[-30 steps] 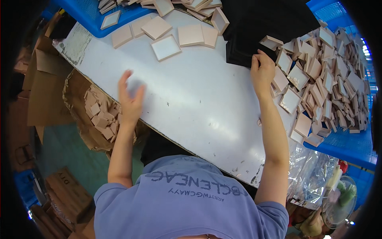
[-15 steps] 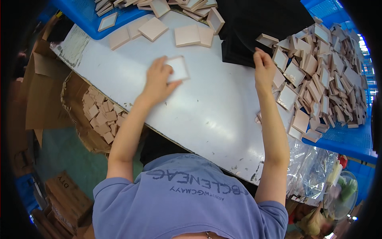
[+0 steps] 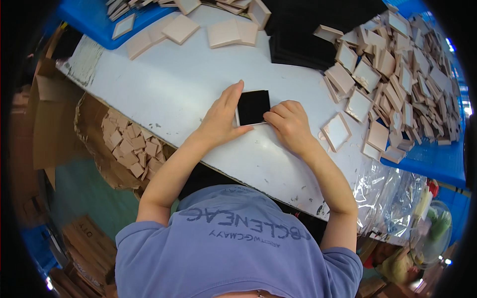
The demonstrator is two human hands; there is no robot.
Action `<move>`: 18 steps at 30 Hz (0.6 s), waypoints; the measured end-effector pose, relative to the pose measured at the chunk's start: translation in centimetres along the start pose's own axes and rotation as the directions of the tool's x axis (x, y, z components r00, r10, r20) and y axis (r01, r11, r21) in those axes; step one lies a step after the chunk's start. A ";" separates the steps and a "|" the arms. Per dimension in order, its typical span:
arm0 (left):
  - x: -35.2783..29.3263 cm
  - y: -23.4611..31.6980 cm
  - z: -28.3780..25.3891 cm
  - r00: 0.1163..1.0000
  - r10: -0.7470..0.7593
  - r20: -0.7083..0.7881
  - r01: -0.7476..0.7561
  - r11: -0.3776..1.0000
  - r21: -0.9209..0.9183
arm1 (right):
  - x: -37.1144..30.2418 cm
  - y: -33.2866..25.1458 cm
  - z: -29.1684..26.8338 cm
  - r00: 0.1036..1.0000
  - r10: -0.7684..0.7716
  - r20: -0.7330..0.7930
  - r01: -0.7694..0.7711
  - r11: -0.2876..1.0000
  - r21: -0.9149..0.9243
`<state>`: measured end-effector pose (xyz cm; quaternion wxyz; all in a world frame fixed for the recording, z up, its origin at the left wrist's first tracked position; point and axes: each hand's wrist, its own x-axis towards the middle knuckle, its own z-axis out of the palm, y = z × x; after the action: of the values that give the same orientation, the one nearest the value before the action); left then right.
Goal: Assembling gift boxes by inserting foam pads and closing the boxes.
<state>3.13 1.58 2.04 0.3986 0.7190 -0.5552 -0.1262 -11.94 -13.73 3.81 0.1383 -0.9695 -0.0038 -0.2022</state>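
Note:
A small shallow pale box (image 3: 237, 119) rests on the table in front of me, with a black square sheet (image 3: 253, 107) covering most of its inside. My left hand (image 3: 218, 114) is closed around the box's left side, thumb along the near edge and fingers up the far side. At the right edge of the black sheet, my right hand (image 3: 289, 124) pinches it with curled fingers. Farther off to the right lies a stack of black sheets (image 3: 300, 49), the nearest thing like the one in the box.
A large heap of pale boxes (image 3: 397, 84) fills a blue crate (image 3: 427, 171) at right. More boxes (image 3: 181, 29) lie along the far edge beside another blue crate (image 3: 97, 35). Below left, a carton (image 3: 89, 144) holds many small pale pieces. Clear plastic bags (image 3: 385, 198) hang at the near right.
My right hand has come from the black stack to the box, bringing a black sheet onto it. My left hand has moved right and nearer with the box.

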 end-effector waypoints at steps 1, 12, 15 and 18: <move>0.0 0.2 0.0 1.000 0.012 0.012 -0.012 1.000 -0.011 | -0.4 -0.1 -0.2 1.000 0.017 0.000 -0.017 1.000 -0.010; 3.5 5.2 -2.4 0.822 -0.104 0.561 -0.186 0.880 0.436 | -12.1 2.5 -6.9 0.804 0.581 -0.124 -0.594 0.784 -0.181; 4.1 5.3 -2.1 0.795 -0.122 0.594 -0.202 0.871 0.449 | -12.5 2.1 -6.4 0.810 0.573 -0.122 -0.585 0.779 -0.227; 3.9 5.2 -2.2 0.796 -0.131 0.590 -0.170 0.888 0.427 | -12.2 2.0 -6.2 0.555 0.818 -0.150 -0.615 0.525 0.589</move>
<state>2.25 -1.31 8.26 0.0204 0.7079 -0.6741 -0.2099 -25.46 -16.73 3.94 0.4389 -0.7476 0.3864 -0.3150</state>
